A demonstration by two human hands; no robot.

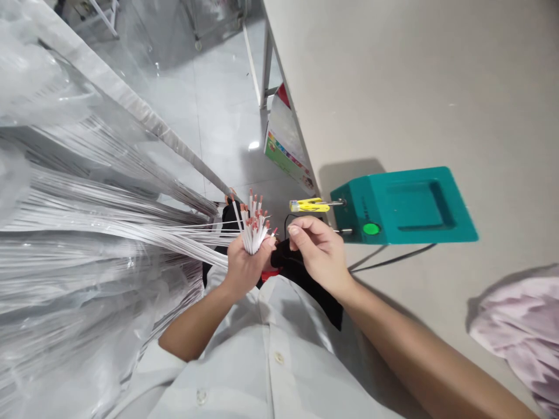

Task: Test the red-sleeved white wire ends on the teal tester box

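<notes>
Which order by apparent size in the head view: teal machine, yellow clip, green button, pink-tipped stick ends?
1. teal machine
2. pink-tipped stick ends, counting only the part above the left hand; they are nearer the camera, so their true rank is unsure
3. yellow clip
4. green button

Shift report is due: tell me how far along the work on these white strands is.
Done: the bundle in the left hand shows reddish tips. In hand: the right hand pinches one strand from it, beside the teal machine. Left: plastic-wrapped heaps of white strands lie at the left, their ends hidden.
</notes>
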